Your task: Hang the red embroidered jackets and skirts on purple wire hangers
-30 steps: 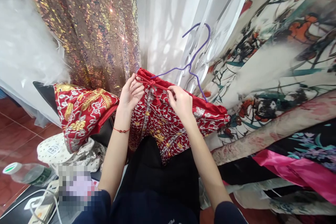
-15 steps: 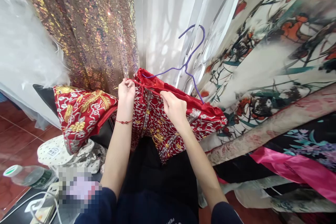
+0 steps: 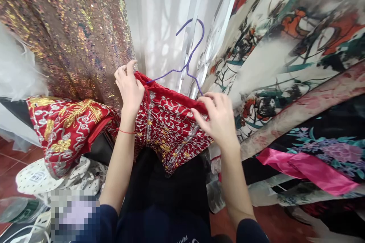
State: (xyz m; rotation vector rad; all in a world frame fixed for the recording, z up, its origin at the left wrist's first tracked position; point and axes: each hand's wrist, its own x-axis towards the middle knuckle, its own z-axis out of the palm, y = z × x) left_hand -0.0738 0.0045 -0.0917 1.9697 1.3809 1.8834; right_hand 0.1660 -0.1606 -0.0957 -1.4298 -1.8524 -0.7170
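A red garment (image 3: 171, 121) with silver and gold embroidery and a gathered red top band lies slanted before me, its lower part over black clothing on my lap. A thin purple hanger (image 3: 186, 67) sits inside the band, its hook pointing up. My left hand (image 3: 129, 88) is at the band's left corner, thumb against the cloth and the other fingers bent and apart. On the right part of the band my right hand (image 3: 219, 118) grips the cloth, thumb in front and fingers over the top edge. The right end of the garment is hidden behind that hand.
A gold sequin cloth (image 3: 82, 26) and white drapes (image 3: 159, 15) hang behind. Floral fabric (image 3: 256, 68) and a pink satin strip (image 3: 308, 171) are at right. Another red embroidered piece (image 3: 65, 125), a dotted white cloth (image 3: 34, 178) and a plastic bottle (image 3: 19, 209) lie at left.
Both hands had pinched a thin red cord at the band's left part. The left hand has moved up to the corner and turned; the right hand has moved right along the band. The view has shifted.
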